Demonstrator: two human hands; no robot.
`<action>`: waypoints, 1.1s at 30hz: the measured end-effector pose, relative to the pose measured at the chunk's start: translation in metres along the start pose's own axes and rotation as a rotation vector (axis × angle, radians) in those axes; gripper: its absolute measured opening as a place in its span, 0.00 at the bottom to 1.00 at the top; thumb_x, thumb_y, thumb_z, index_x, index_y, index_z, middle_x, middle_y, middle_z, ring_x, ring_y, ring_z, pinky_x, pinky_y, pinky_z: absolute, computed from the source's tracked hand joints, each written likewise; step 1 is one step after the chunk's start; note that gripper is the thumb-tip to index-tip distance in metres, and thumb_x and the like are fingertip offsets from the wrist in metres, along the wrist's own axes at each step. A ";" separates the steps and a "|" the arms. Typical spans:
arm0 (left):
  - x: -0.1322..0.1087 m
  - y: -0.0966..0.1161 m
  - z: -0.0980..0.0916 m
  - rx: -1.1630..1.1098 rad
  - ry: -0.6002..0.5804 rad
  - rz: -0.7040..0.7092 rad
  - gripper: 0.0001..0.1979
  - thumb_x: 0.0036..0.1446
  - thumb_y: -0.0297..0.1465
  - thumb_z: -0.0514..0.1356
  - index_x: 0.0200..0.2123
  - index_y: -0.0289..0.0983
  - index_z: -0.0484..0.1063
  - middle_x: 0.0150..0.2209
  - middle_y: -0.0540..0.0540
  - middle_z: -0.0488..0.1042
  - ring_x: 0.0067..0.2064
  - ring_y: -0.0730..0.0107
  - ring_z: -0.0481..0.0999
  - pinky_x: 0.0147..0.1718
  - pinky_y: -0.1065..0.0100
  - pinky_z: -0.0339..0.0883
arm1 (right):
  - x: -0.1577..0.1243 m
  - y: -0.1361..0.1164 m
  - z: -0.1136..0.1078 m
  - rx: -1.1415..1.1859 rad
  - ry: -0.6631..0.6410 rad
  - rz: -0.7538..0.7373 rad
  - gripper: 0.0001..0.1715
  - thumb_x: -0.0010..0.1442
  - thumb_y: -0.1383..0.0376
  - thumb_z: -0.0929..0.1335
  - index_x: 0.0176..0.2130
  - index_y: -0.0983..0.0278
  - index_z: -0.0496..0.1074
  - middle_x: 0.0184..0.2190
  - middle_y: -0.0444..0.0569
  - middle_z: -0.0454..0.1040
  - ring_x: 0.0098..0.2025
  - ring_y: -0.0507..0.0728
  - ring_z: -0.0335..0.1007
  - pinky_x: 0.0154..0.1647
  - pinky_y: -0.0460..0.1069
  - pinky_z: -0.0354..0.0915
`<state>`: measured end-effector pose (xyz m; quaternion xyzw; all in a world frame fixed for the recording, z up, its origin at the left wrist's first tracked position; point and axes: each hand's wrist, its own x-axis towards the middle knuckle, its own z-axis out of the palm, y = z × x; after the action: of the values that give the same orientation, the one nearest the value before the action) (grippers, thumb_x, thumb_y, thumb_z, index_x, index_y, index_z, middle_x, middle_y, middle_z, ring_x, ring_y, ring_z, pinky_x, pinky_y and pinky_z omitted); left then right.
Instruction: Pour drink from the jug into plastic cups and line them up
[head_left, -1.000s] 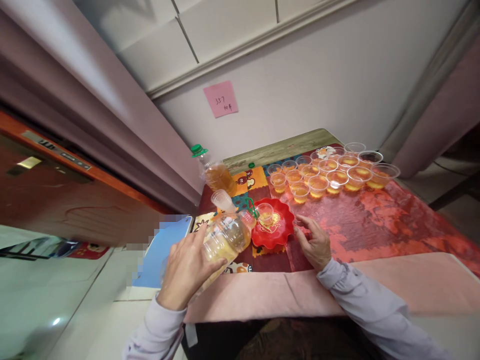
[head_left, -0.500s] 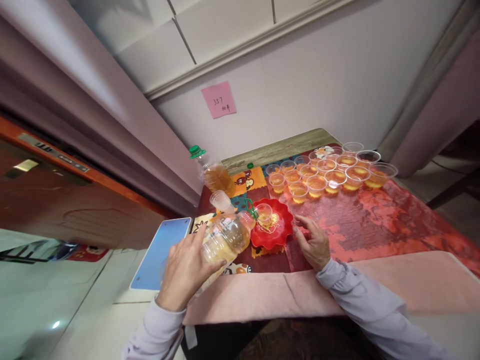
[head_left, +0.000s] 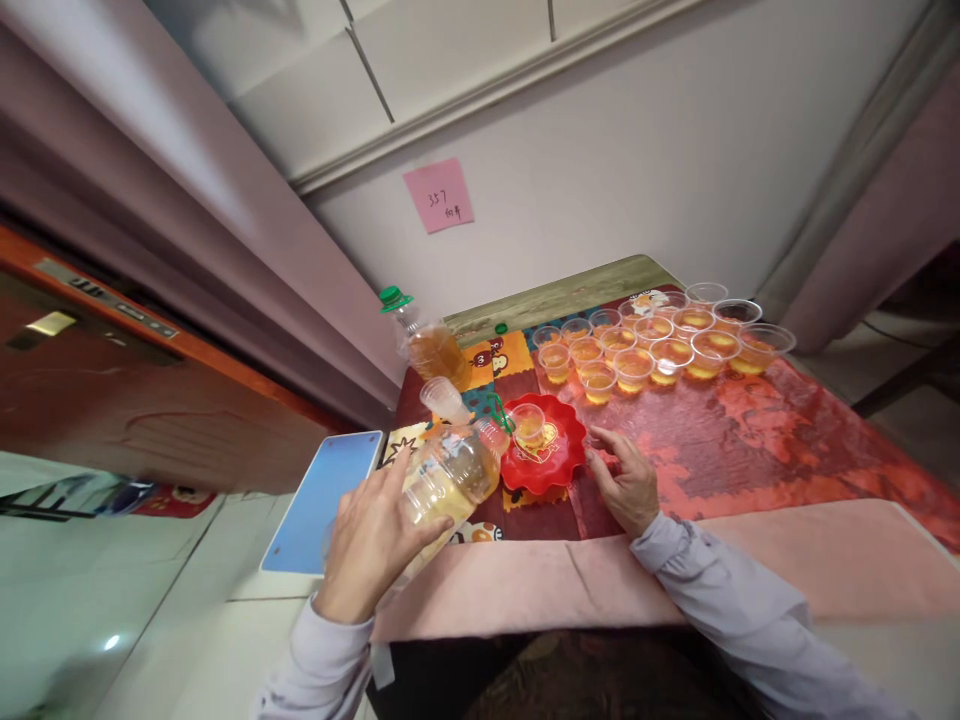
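My left hand (head_left: 371,545) is closed around a clear plastic bottle (head_left: 450,475) of pale yellow drink. Tilted, the bottle has its neck over the left rim of a red scalloped dish (head_left: 551,475). A small clear plastic cup (head_left: 527,425) stands in that dish with some yellow liquid in it. At the dish's right edge rests my right hand (head_left: 626,485), fingers loosely apart, with the fingertips at the rim; whether they touch it I cannot tell. A stack of clear cups (head_left: 444,400) lies just behind the bottle.
Several cups of yellow drink (head_left: 634,365) stand in rows at the back right. A second bottle (head_left: 435,352) with a green cap stands at the back left, and a loose green cap (head_left: 501,329) lies near the wall. A blue stool (head_left: 322,505) is left of the table.
The view has shifted very slightly. Both hands, the tilted bottle and the dish keep nearly the same places.
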<state>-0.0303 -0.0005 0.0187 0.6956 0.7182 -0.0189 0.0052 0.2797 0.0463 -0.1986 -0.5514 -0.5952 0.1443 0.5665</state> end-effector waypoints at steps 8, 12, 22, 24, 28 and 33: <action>-0.025 -0.011 0.047 -0.333 0.189 -0.112 0.53 0.52 0.53 0.69 0.74 0.36 0.57 0.69 0.33 0.71 0.67 0.44 0.74 0.66 0.47 0.68 | 0.000 0.002 0.001 0.007 -0.012 0.014 0.18 0.72 0.56 0.68 0.57 0.58 0.76 0.45 0.52 0.83 0.44 0.61 0.83 0.44 0.56 0.79; -0.046 -0.013 0.068 -0.443 0.297 -0.205 0.53 0.52 0.52 0.69 0.75 0.36 0.55 0.70 0.33 0.69 0.67 0.45 0.74 0.68 0.47 0.66 | 0.001 -0.002 -0.002 0.004 -0.008 -0.012 0.17 0.73 0.56 0.68 0.56 0.59 0.76 0.44 0.53 0.84 0.43 0.61 0.83 0.45 0.57 0.78; -0.084 -0.022 0.110 -0.406 0.409 -0.269 0.48 0.58 0.57 0.64 0.73 0.41 0.53 0.69 0.32 0.69 0.68 0.42 0.72 0.68 0.44 0.65 | 0.051 -0.036 0.008 -0.206 -0.266 -0.316 0.31 0.69 0.46 0.70 0.63 0.59 0.72 0.61 0.59 0.78 0.63 0.69 0.74 0.64 0.67 0.68; -0.083 -0.020 0.112 -0.361 0.455 -0.223 0.49 0.59 0.58 0.62 0.74 0.39 0.52 0.69 0.30 0.69 0.68 0.41 0.72 0.68 0.44 0.65 | 0.066 -0.038 0.023 -0.292 -0.326 -0.346 0.36 0.67 0.43 0.71 0.64 0.61 0.72 0.62 0.62 0.77 0.65 0.71 0.72 0.67 0.70 0.63; -0.082 -0.015 0.121 -0.228 0.664 -0.092 0.50 0.60 0.61 0.60 0.73 0.34 0.56 0.63 0.28 0.74 0.61 0.41 0.76 0.62 0.47 0.68 | 0.087 -0.045 0.047 -0.510 -0.498 -0.288 0.44 0.63 0.38 0.71 0.63 0.67 0.73 0.70 0.71 0.67 0.72 0.76 0.62 0.73 0.76 0.52; -0.080 -0.016 0.128 -0.162 0.778 -0.078 0.52 0.60 0.64 0.58 0.73 0.31 0.58 0.60 0.28 0.77 0.56 0.41 0.79 0.57 0.48 0.70 | 0.096 -0.066 0.058 -0.669 -0.656 -0.231 0.41 0.64 0.39 0.71 0.58 0.68 0.78 0.74 0.70 0.60 0.77 0.76 0.52 0.76 0.76 0.41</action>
<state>-0.0462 -0.0856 -0.1062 0.6204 0.6916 0.3023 -0.2131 0.2224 0.1280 -0.1152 -0.5590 -0.8136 0.0470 0.1529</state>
